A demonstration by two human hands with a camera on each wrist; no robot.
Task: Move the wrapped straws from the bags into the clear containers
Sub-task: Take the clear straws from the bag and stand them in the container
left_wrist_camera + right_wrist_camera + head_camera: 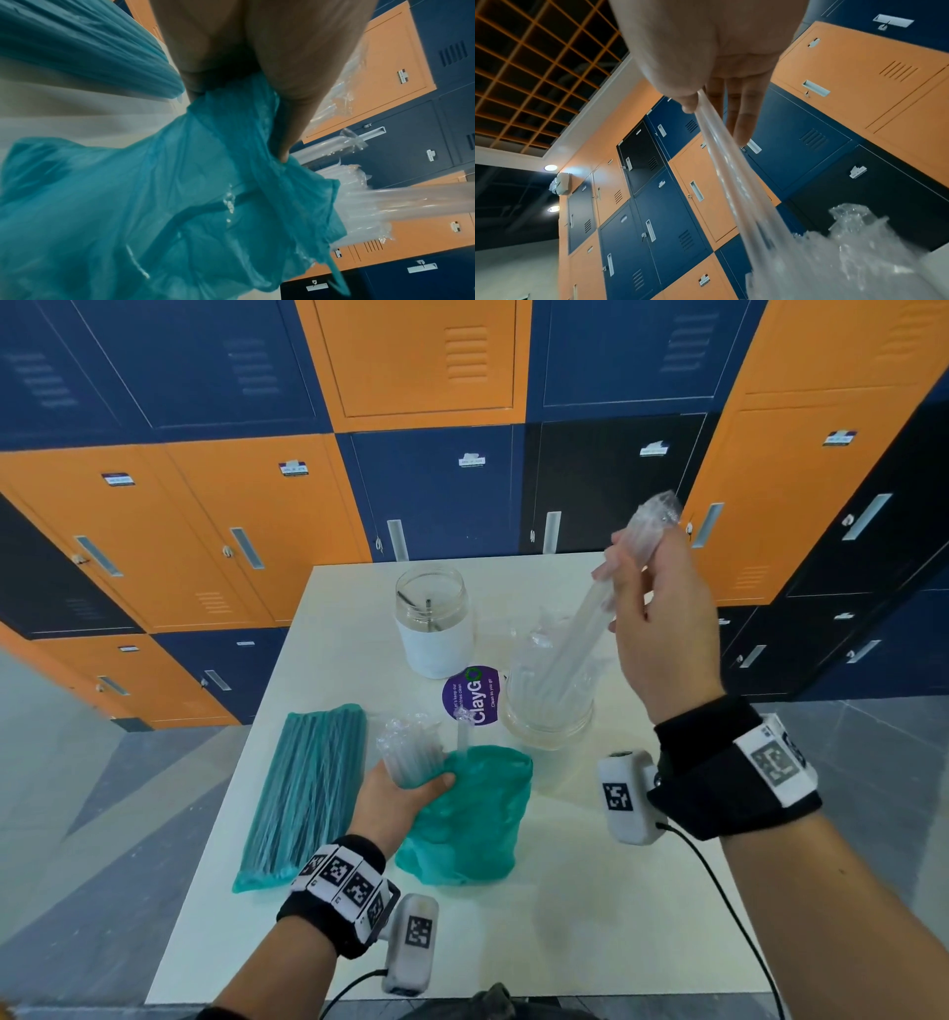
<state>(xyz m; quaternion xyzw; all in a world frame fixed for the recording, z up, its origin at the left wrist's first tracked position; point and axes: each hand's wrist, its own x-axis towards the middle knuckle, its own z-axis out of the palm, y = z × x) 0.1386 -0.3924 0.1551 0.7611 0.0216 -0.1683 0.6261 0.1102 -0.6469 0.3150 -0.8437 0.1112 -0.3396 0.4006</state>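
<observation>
My right hand (648, 603) pinches a few clear wrapped straws (611, 588) above the near clear jar (549, 716); their lower ends dip in among several straws standing there. In the right wrist view thumb and fingers (741, 113) clamp the straws (734, 182). My left hand (398, 791) grips a bundle of wrapped straws (408, 752) together with the mouth of the crumpled teal bag (467, 819). The left wrist view shows that bag (180, 203) under my thumb (290, 113), with straws (385, 203) poking out beyond.
A second jar (434, 618) with a white label stands at the back of the white table (565, 916). A full teal bag of straws (303, 793) lies at the left edge. A purple round sticker (470, 695) sits between the jars. Lockers (246, 505) stand behind.
</observation>
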